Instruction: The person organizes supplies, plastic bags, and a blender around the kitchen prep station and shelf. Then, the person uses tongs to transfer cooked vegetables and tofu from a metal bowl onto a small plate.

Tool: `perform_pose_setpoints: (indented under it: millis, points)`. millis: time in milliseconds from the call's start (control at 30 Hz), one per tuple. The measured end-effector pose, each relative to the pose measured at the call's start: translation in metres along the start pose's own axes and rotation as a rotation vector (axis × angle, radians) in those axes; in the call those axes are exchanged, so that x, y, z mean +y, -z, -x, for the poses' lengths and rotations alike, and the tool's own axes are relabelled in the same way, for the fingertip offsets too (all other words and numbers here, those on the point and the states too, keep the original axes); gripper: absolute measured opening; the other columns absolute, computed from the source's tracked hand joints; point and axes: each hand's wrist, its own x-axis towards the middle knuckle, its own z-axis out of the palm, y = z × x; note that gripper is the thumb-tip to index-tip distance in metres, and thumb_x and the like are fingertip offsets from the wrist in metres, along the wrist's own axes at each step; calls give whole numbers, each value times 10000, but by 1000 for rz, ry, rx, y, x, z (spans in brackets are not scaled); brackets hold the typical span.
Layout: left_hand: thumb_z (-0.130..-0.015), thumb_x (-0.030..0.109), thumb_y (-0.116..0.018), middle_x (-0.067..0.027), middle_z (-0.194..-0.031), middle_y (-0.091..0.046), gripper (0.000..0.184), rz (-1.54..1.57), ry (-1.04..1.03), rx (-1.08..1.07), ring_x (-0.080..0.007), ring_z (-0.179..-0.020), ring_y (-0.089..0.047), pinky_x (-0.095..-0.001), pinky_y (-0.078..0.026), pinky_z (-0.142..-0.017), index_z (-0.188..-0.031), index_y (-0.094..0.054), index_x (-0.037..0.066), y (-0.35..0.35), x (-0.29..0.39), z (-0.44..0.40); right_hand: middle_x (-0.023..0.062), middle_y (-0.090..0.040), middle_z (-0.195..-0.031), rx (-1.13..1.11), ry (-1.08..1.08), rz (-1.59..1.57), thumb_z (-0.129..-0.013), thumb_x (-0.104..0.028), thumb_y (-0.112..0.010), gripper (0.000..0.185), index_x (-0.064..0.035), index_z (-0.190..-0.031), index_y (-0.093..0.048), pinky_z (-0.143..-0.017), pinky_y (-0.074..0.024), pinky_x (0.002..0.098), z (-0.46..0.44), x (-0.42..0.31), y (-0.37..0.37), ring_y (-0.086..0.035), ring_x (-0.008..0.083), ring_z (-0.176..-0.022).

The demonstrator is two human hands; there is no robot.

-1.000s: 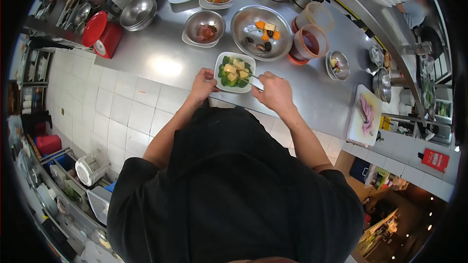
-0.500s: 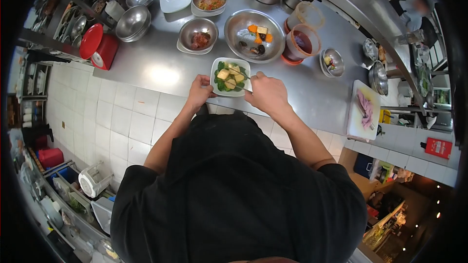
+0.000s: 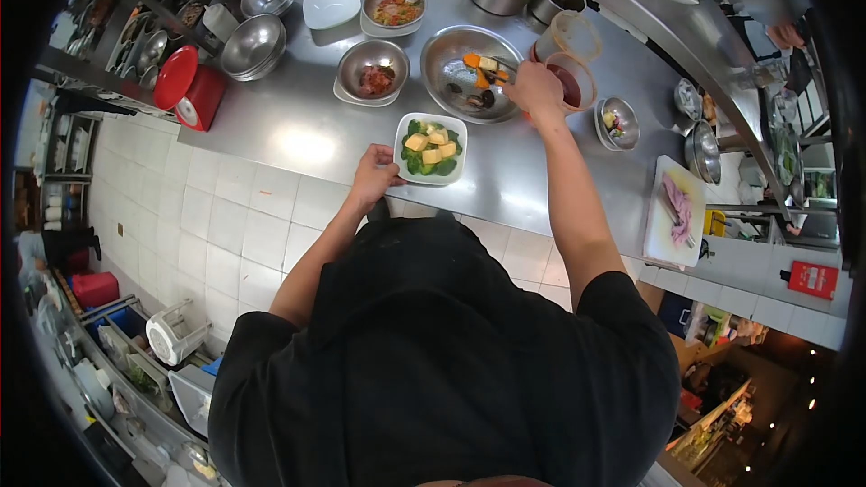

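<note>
A square white bowl (image 3: pixel 458 171) sits at the counter's front edge, with green leafy vegetables (image 3: pixel 419 165) around pale yellow cubes (image 3: pixel 431 151). My left hand (image 3: pixel 374 176) grips its left side, fingers closed at the rim. Further forward, my right hand (image 3: pixel 534 90) reaches over the right side of a large metal bowl (image 3: pixel 444 95). Its fingers are closed on slim tongs (image 3: pixel 507 64), partly hidden by the hand. The tips are among orange pieces (image 3: pixel 473 60) and pale cubes; dark mushroom-like pieces (image 3: pixel 478 101) lie nearer the bowl's front.
Metal bowls with red meat (image 3: pixel 376 81) and chopped vegetables (image 3: pixel 397 11) stand left of the large bowl. Tubs of dark red liquid (image 3: pixel 572 81) stand close to my right hand. A red scale (image 3: pixel 187 90) is at left; a cutting board (image 3: pixel 669 239) with a cloth lies right.
My right hand has moved forward and right with the tongs, from the white bowl to the large metal bowl. My left hand stays at the white bowl's side.
</note>
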Motion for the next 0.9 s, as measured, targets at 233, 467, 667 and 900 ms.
perform_pose_setpoints:
  millis: [233, 467, 667, 900]
  points:
    - [-856, -72, -582, -145, -1163, -516, 373, -5, -2, -7, -244, -985, -636, -354, -651, -766, -1207, -474, -9, 0, 1, 0, 226, -736, -944, -6, -37, -38, -812, -352, -760, 400, 4, -994, -748, -823, -571, 486, 30, -2, 22, -722, 374, -923]
    - [-853, -72, -582, -141, -1150, -512, 374, -28, 14, -23, -250, -1000, -629, -357, -655, -763, -1203, -469, -8, 1, 2, -3, 198, -700, -902, 44, 178, -422, -809, -341, -737, 327, -24, -888, -731, -740, -545, 497, 140, -15, 42, -676, 417, -819]
    - [-852, -95, -566, -127, -1151, -493, 361, -33, 17, -36, -251, -995, -629, -368, -656, -776, -1187, -470, -1, 2, 3, -5, 149, -650, -841, -105, 103, -284, -793, -339, -746, 307, -44, -876, -734, -703, -533, 476, 174, -39, -21, -664, 372, -768]
    - [-851, -89, -572, -124, -1161, -481, 372, -56, 25, -51, -252, -992, -626, -374, -653, -784, -1192, -458, 8, 1, 9, -2, 151, -659, -860, -137, 126, -268, -792, -353, -748, 343, -17, -853, -713, -712, -561, 479, 175, -32, -7, -692, 359, -782]
